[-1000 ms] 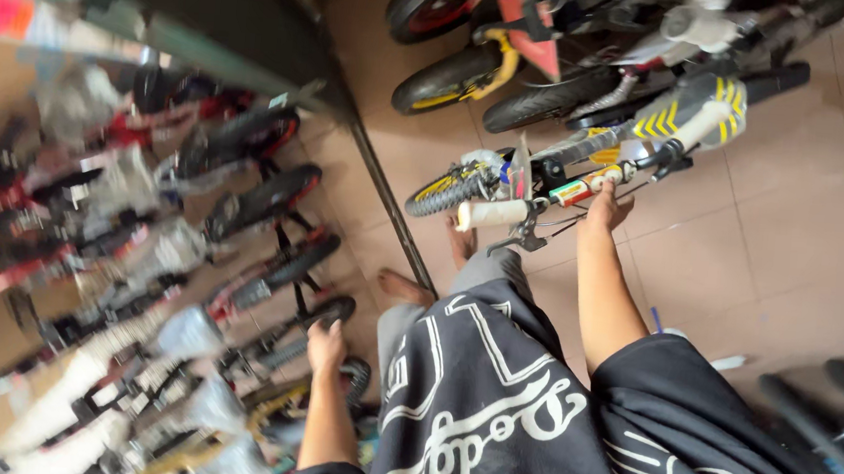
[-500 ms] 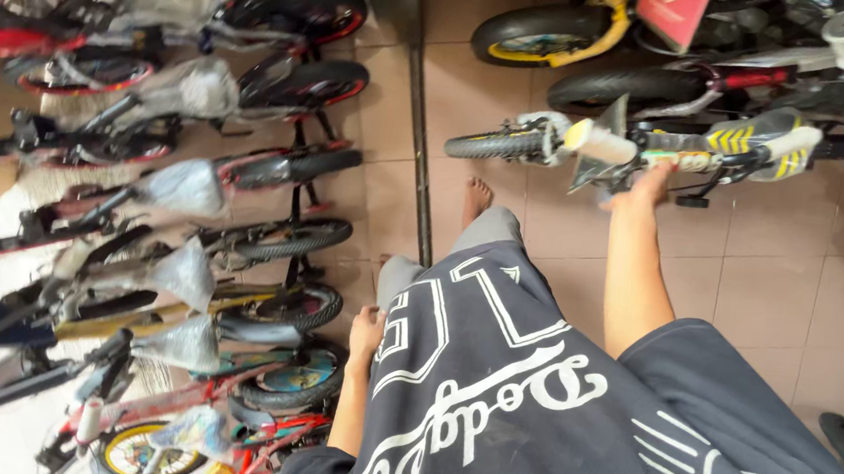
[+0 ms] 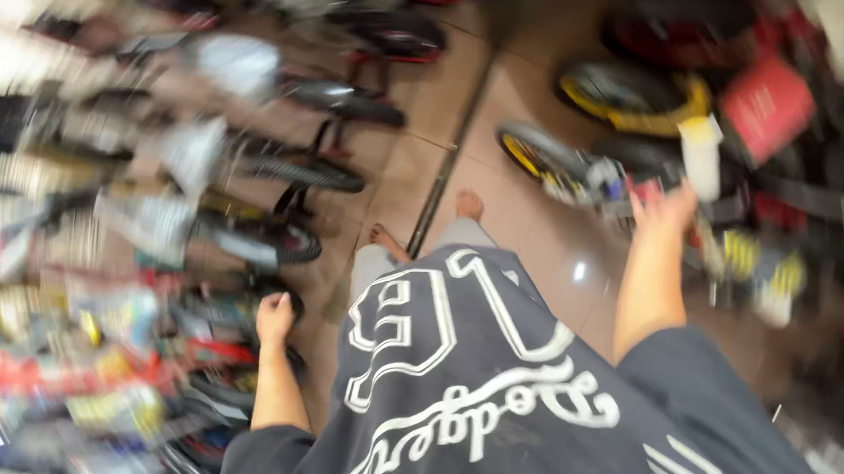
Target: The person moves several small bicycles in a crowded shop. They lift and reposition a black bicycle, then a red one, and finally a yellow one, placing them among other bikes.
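The small bicycle (image 3: 597,176) that the right hand (image 3: 667,208) reaches for lies on the tiled floor (image 3: 532,246) ahead and to the right of the person, its black front tyre with yellow trim pointing left. Half a second ago that hand lay flat on the frame; now it sits at the same bike near a pale handlebar grip (image 3: 702,154), fingers raised and partly spread, though blur makes it impossible to tell whether they close on anything. The bike sits nearer the middle of the view than before, and the whole picture has smeared, so the head is turning fast while the hand keeps its place.

The left hand (image 3: 275,318) hangs low on the other side, fingers curled loosely. It has stayed beside the black tyre (image 3: 259,239) of a bicycle in the packed row on the left, touching or just beside it; the blur hides which.

Between the two, bare feet (image 3: 433,223) stand on the floor beside a dark seam running away from the person, and a dark shirt (image 3: 490,393) with white lettering fills the lower view. Behind the small bike, a yellow-rimmed wheel (image 3: 634,98) and a red tag (image 3: 769,106) show among more parked bikes.
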`<state>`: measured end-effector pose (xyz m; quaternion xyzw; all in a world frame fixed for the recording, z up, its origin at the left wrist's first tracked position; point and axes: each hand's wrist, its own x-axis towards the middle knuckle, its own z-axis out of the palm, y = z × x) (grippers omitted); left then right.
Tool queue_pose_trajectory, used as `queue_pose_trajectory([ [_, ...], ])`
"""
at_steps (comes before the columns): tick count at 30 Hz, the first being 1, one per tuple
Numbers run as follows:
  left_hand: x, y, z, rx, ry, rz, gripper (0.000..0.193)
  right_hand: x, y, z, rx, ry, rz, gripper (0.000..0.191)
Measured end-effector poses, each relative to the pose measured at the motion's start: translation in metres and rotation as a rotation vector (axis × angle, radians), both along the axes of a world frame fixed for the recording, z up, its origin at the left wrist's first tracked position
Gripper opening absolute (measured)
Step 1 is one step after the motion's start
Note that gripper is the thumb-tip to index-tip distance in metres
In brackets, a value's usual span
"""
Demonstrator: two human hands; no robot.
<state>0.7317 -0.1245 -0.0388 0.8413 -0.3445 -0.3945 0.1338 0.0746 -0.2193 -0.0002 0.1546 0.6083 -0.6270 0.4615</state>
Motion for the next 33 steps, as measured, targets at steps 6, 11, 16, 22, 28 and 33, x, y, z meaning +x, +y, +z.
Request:
queue_pose_trajectory([
  [6, -0.075, 0.049, -0.024, 0.151, -0.005, 0.129, 0.042, -0.013, 0.007, -0.028, 0.218, 0.022, -0.075, 0.084],
  [11, -0.133, 0.084, -0.043, 0.208, -0.081, 0.085, 0.040, -0.021, 0.002, -0.042, 0.318, 0.010, -0.189, 0.078],
  [16, -0.135, 0.100, -0.050, 0.198, 0.071, 0.284, 0.044, -0.020, -0.004, -0.035, 0.376, 0.055, -0.217, 0.077],
  [22, -0.089, 0.104, -0.052, 0.327, 0.056, 0.266, 0.043, 0.010, 0.022, -0.013, 0.299, 0.136, -0.108, 0.081],
  [28, 0.024, 0.126, -0.056, 0.232, 0.141, 0.206, 0.046, 0.131, 0.110, 0.014, 0.172, 0.329, 0.494, 0.082],
  [33, 0.147, 0.171, -0.051, 0.093, 0.086, 0.290, 0.039, 0.320, 0.144, 0.011, 0.428, 0.206, 1.142, 0.071],
])
